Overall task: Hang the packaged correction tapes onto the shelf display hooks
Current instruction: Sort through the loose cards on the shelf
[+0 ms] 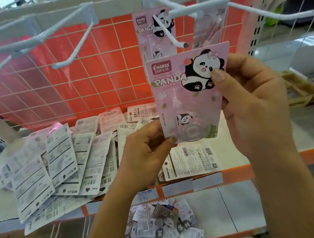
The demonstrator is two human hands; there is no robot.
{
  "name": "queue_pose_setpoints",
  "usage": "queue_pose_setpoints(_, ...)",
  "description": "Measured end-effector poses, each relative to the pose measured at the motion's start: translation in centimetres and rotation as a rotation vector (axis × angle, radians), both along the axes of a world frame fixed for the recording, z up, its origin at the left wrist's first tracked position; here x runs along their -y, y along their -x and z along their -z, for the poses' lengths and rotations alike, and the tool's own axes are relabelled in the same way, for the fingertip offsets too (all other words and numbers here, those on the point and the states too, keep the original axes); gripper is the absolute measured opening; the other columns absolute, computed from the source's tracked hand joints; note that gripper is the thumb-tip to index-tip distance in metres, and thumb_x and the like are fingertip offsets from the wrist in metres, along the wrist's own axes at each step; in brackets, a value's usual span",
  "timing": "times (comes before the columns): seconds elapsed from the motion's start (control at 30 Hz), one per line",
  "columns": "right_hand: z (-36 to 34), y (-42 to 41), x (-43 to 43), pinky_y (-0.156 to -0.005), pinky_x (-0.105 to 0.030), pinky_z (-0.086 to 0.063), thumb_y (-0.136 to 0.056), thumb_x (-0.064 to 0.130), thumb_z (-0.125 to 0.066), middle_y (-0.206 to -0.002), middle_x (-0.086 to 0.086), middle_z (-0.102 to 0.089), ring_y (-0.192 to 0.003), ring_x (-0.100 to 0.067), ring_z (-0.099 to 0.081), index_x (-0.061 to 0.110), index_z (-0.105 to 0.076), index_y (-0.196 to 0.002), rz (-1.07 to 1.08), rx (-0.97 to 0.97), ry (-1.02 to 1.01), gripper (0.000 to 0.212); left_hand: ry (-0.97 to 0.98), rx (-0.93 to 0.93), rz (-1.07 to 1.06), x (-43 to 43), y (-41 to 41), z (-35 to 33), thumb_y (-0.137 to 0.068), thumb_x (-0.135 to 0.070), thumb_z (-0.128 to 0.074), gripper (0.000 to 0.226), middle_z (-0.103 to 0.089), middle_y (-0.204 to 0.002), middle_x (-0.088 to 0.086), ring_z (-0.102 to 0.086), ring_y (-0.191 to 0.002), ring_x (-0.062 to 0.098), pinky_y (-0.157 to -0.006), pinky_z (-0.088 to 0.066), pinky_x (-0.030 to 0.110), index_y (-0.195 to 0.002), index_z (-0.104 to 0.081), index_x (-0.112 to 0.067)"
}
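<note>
Both hands pinch glossy pink panda pkg (189,92) | L hand (146,147) btm, R hand (253,102) top

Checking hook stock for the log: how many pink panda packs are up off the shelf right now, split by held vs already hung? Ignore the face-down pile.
Held in both hands: 1, the held panda pack, left hand at its bottom, right hand at its side.
Hung on a hook: 1 clearly visible, the hung panda pack on the centre hook; more behind cannot be told.
Total: 2
</note>
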State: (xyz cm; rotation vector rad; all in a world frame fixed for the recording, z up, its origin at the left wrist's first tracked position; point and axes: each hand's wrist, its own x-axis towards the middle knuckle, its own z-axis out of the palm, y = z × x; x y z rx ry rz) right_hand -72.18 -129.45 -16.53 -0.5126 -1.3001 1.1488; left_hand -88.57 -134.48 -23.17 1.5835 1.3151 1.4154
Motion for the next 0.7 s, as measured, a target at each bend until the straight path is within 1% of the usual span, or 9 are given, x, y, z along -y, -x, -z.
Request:
queue_pose_setpoints(0.07, -0.2, 0.3, -0.1, -0.08, -0.038, -0.054, -0.083, 0.02, -0.064, -0.09, 0.005, -0.073, -0.088, -0.017, -0.067, 0.03, -0.073, -0.088, 0.01, -0.012, -0.024, 0.014, -0.019, -0.003, -0.002, -0.1, 0.1, -0.4, -0.083, -0.005, -0.061, 0.033, -0.073, -0.102, -0.008, -0.07, -0.095, 0.013, -0.083, -0.056, 0.027, -0.106, -0.065, -0.029)
queue_pose_setpoints(0.1, -0.3, 0.4, -0.2, -0.08, -0.038, -0.054, -0.082, 0.022, -0.064, -0.09, 0.006, -0.073, -0.088, -0.018, -0.066, 0.029, -0.072, -0.089, 0.012, -0.017, -0.034, 0.013, -0.024, 0.002, -0.005, -0.1, 0.1, -0.5, -0.082, -0.005, -0.061, 0.034, -0.073, -0.102, -0.009, -0.07, -0.095, 0.012, -0.083, -0.056, 0.027, -0.106, -0.065, -0.03)
queue_pose_setpoints(0.23, -0.4, 0.8, -0.4, -0.082, -0.041, -0.054, -0.082, 0.022, -0.063, -0.091, 0.005, -0.072, -0.089, -0.02, -0.065, 0.028, -0.071, -0.091, 0.021, -0.033, -0.054, 0.014, -0.051, -0.007, -0.002, -0.3, 0.3, -0.8, -0.083, -0.004, -0.061, 0.036, -0.073, -0.102, -0.009, -0.07, -0.095, 0.012, -0.082, -0.056, 0.026, -0.107, -0.064, -0.03)
queue_pose_setpoints(0.33, -0.4, 0.9, -0.7, -0.083, -0.044, -0.054, -0.082, 0.022, -0.062, -0.092, 0.005, -0.072, -0.09, -0.021, -0.065, 0.029, -0.072, -0.09, 0.026, -0.036, -0.054, 0.014, -0.066, -0.016, 0.011, -0.5, 0.5, -1.0, -0.083, -0.002, -0.061, 0.037, -0.073, -0.105, -0.007, -0.07, -0.096, 0.013, -0.082, -0.056, 0.026, -0.108, -0.064, -0.028)
queue_pose_setpoints(0.4, -0.4, 0.9, -0.7, -0.083, -0.042, -0.054, -0.082, 0.022, -0.064, -0.091, 0.006, -0.072, -0.09, -0.019, -0.065, 0.03, -0.072, -0.089, 0.028, -0.036, -0.055, 0.014, -0.067, -0.02, 0.01, -0.6, 0.7, -1.1, -0.083, -0.002, -0.061, 0.037, -0.072, -0.106, -0.006, -0.07, -0.097, 0.013, -0.083, -0.056, 0.026, -0.108, -0.064, -0.029)
queue_pose_setpoints(0.5, -0.3, 1.0, -0.7, -0.082, -0.038, -0.053, -0.08, 0.024, -0.072, -0.09, 0.007, -0.072, -0.089, -0.017, -0.066, 0.03, -0.073, -0.088, 0.021, -0.066, -0.043, 0.01, -0.072, -0.028, 0.009, -0.8, 0.8, -1.1, -0.083, -0.003, -0.062, 0.036, -0.073, -0.105, -0.005, -0.071, -0.094, 0.015, -0.082, -0.056, 0.026, -0.107, -0.066, -0.03)
queue_pose_setpoints(0.57, -0.4, 1.0, -0.8, -0.083, -0.038, -0.052, -0.078, 0.027, -0.067, -0.091, 0.006, -0.072, -0.09, -0.017, -0.066, 0.028, -0.072, -0.088, 0.025, -0.082, -0.038, 0.011, -0.071, -0.03, 0.015, -0.9, 0.9, -1.1, -0.083, -0.004, -0.062, 0.034, -0.073, -0.104, -0.005, -0.071, -0.092, 0.017, -0.082, -0.056, 0.027, -0.104, -0.069, -0.029)
queue_pose_setpoints(0.7, -0.3, 1.0, -1.4, -0.082, -0.038, -0.052, -0.083, 0.017, -0.068, -0.09, 0.005, -0.072, -0.09, -0.018, -0.066, 0.028, -0.072, -0.088, 0.045, -0.071, -0.039, 0.013, -0.075, -0.023, 0.029, -1.2, 0.9, -1.0, -0.083, -0.003, -0.061, 0.037, -0.073, -0.104, -0.008, -0.071, -0.092, 0.018, -0.081, -0.056, 0.027, -0.108, -0.063, -0.03)
